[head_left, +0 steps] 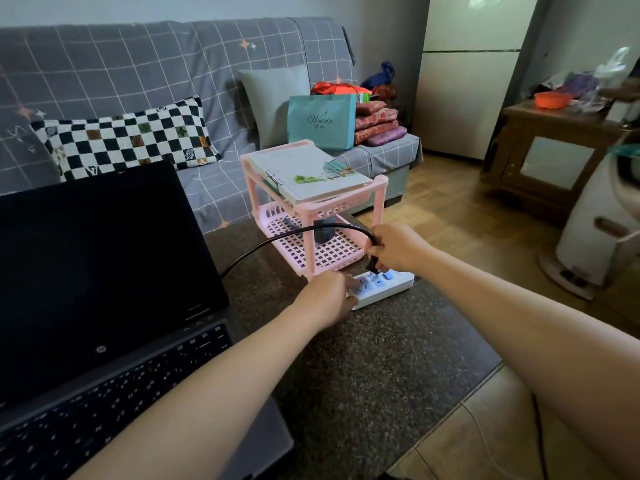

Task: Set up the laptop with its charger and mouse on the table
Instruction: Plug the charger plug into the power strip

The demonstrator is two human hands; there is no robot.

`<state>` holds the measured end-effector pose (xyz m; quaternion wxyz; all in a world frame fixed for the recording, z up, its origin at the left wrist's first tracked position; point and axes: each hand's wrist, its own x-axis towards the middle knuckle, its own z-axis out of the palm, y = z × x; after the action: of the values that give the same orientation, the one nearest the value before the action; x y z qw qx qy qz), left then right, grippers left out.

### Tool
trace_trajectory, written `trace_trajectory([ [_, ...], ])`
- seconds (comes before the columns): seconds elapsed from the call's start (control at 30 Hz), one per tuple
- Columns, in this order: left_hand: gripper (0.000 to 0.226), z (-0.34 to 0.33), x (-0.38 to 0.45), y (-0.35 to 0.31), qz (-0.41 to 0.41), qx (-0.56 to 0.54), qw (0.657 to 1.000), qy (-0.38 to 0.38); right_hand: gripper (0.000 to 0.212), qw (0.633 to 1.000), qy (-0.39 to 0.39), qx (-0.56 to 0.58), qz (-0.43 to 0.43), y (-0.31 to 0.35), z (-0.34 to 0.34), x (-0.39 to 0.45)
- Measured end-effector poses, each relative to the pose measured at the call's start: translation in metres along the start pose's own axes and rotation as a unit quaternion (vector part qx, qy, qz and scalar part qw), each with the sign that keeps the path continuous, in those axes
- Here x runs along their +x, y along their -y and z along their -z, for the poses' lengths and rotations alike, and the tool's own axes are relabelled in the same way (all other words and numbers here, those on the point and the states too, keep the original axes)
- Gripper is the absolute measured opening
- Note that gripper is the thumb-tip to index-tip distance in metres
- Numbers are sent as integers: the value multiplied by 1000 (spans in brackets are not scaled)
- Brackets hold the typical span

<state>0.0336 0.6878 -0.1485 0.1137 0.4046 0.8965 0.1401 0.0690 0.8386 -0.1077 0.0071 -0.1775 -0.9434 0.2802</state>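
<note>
An open black laptop [104,289] with a dark screen stands at the left of the dark speckled table [381,368]. A black charger cable [294,237] arcs from behind the laptop to my right hand [398,247], which grips the black plug [372,263] just above a white power strip [384,287]. My left hand [329,296] holds the strip's near end, thumb at its front edge and fingers on top. I see no mouse.
A pink plastic two-tier rack [311,209] with a notebook [308,174] on top stands right behind the strip. Beyond the table is a grey checked sofa [138,81] with pillows and a teal bag [322,121]. The table edge runs at the right.
</note>
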Motion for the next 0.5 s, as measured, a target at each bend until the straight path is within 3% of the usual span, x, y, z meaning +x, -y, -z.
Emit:
trace_trajectory([
  [0.5,41,6,3,-13,20,50,999,0,9,998,57,10,2,-4,8,-9],
])
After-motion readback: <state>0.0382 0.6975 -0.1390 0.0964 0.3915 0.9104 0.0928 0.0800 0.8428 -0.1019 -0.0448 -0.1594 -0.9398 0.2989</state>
